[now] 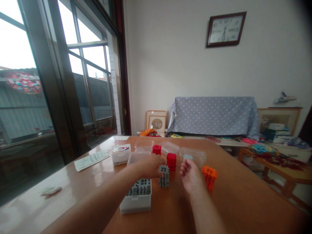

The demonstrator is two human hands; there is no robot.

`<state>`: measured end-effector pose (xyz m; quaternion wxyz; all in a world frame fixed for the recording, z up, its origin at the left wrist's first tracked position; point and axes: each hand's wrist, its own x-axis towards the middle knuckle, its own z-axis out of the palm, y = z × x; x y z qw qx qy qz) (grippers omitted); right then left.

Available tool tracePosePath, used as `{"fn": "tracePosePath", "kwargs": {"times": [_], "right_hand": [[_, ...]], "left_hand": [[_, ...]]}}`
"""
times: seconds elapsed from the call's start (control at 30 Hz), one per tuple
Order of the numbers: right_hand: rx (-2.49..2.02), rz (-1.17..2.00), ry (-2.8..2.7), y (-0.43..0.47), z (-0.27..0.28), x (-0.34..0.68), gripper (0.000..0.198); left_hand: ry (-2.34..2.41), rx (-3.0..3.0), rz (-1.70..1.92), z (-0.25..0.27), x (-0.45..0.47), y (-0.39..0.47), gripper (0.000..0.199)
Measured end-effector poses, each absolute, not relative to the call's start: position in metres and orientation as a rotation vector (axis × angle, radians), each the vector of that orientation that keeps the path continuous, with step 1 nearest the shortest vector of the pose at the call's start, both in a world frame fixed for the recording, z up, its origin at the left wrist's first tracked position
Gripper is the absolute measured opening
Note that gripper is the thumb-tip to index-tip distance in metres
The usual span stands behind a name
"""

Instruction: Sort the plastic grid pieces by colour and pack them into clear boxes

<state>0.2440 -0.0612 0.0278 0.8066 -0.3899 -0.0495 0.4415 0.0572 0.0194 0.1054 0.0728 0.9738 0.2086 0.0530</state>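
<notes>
My left hand [154, 164] is at the upper left of a small upright stack of grey interlocking plastic pieces [164, 180], its thumb against the side and its curled fingers over the top. In the pinched fingertips of my right hand [191, 177] is a light grey plastic piece [188, 157]. Below my left forearm, an uncovered white plastic box [135, 205] holds more grey pieces [143, 186]; the forearm hides part of it. A red stack [171, 162] stands just beyond, between my hands. To the right of my right hand is an orange stack [210, 178].
Behind the hands are a second red stack [157, 149] and clear plastic containers [199, 157]. A lidded white box [120, 156] and a folded printed paper [92, 160] lie at left on the brown table [246, 195]. A wooden bench [282, 175] stands beyond its right edge.
</notes>
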Motion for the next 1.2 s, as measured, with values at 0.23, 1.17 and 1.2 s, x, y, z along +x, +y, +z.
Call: {"fn": "tracePosePath", "kwargs": {"times": [0.23, 1.17, 1.2], "right_hand": [[-0.805, 0.961, -0.086, -0.063, 0.031, 0.244, 0.009], [-0.829, 0.953, -0.135, -0.065, 0.032, 0.242, 0.012], [-0.834, 0.950, -0.145, -0.065, 0.032, 0.242, 0.013]], "left_hand": [[0.689, 2.955, 0.046, 0.092, 0.065, 0.035, 0.051], [0.729, 2.851, 0.175, 0.124, 0.038, 0.020, 0.037], [0.741, 2.855, 0.185, 0.128, 0.032, 0.018, 0.036]]}}
